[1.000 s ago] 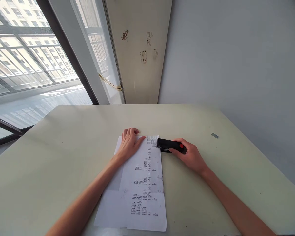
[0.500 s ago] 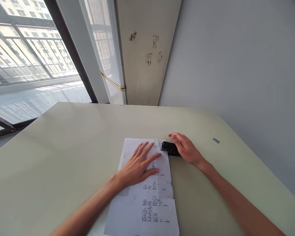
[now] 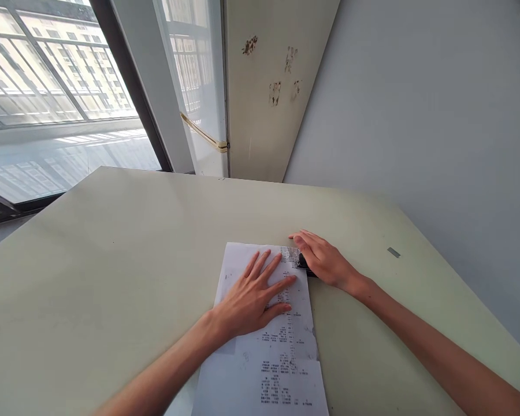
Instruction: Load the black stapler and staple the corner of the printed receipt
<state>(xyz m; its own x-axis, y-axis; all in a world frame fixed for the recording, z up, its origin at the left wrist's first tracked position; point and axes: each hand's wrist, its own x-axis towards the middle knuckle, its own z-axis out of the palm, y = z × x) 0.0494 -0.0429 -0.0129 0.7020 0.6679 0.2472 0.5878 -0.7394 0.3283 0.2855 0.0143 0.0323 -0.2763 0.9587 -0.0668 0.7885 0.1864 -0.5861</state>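
Note:
Printed paper sheets [image 3: 260, 370] lie on the pale table, running down to the bottom edge of the view. My left hand [image 3: 255, 297] rests flat on their upper half, fingers spread. At the top right edge of the paper sits a black stapler [image 3: 302, 263], its front end over the sheet. My right hand [image 3: 323, 257] lies over the top of the stapler with its fingers extended to the left, covering most of it.
The pale table [image 3: 112, 260] stretches around the paper. A small grey strip [image 3: 393, 252] lies on it at the right. Beyond its far edge stand a window, a stained panel [image 3: 273, 133] and a grey wall.
My right hand has moved left and forward over the stapler, hiding more of it. My left hand stays on the paper. The whole view has shifted slightly.

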